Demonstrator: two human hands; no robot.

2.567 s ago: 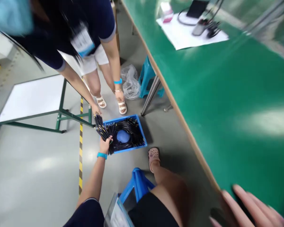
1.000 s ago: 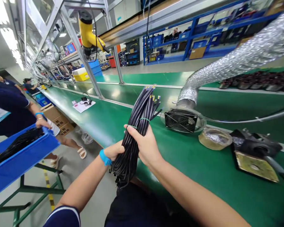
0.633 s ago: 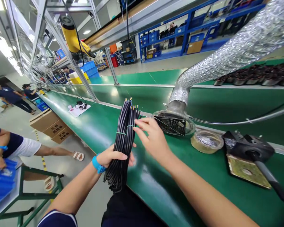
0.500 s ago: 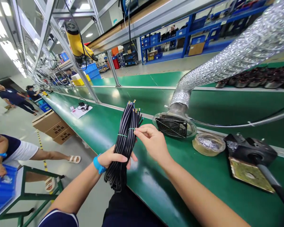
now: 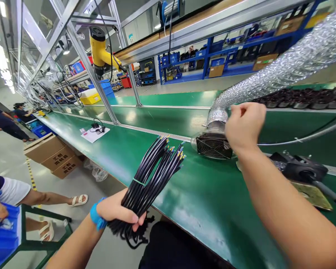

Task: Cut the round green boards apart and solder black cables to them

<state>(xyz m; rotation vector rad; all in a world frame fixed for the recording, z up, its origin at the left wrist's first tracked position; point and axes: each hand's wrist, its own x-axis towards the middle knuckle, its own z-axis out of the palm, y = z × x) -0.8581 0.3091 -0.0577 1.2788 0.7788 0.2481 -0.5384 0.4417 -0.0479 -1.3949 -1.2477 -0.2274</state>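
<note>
My left hand (image 5: 123, 213) is closed around a bundle of black cables (image 5: 148, 183) over the bench's front edge. The cables' upper ends fan out toward the bench, showing coloured wire tips. A thin green tie (image 5: 139, 182) circles part of the bundle; the cables beside it spread loosely. Below the hand, the lower ends hang down in loops. My right hand (image 5: 245, 125) is raised in a fist, away from the cables and in front of the fan's duct. Whatever its fingers may hold is hidden.
A fan (image 5: 214, 145) on a silver flexible duct (image 5: 268, 71) stands at the bench's back right. A black fixture (image 5: 299, 166) lies right of it. Left are a paper with a small cabled device (image 5: 98, 129), cartons (image 5: 52, 153) and a seated person's leg (image 5: 53, 196).
My right hand has left the bundle and moved up and right, closing into a fist. One of two green ties no longer shows, and the cables have spread. The bundle sits slightly lower.
</note>
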